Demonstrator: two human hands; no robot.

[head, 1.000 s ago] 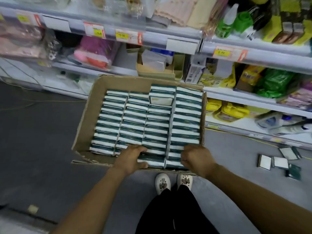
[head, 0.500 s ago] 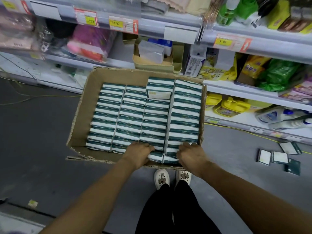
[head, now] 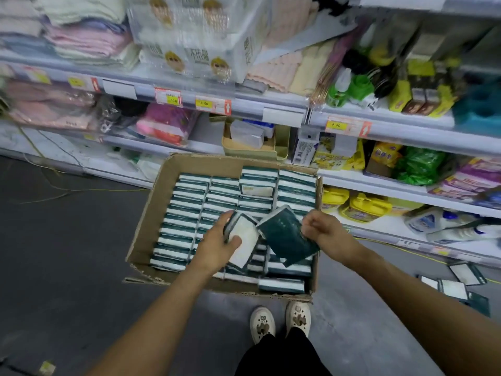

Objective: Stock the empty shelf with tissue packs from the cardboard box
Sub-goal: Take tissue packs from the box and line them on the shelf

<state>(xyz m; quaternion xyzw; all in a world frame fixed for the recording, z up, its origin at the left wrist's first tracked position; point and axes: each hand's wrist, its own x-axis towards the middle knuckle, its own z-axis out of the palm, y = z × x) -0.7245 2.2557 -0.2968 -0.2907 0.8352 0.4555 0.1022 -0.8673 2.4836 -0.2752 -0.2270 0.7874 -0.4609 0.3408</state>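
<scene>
Left hand and right hand each grip unlabelled tissue packs.

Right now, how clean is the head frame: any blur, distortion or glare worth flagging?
Head view: wide-angle bending curves the shelf edges; upper shelf goods are soft and smeared; glare on the plastic-wrapped bundle; both hands and the cardboard box read clearly enough.
</scene>
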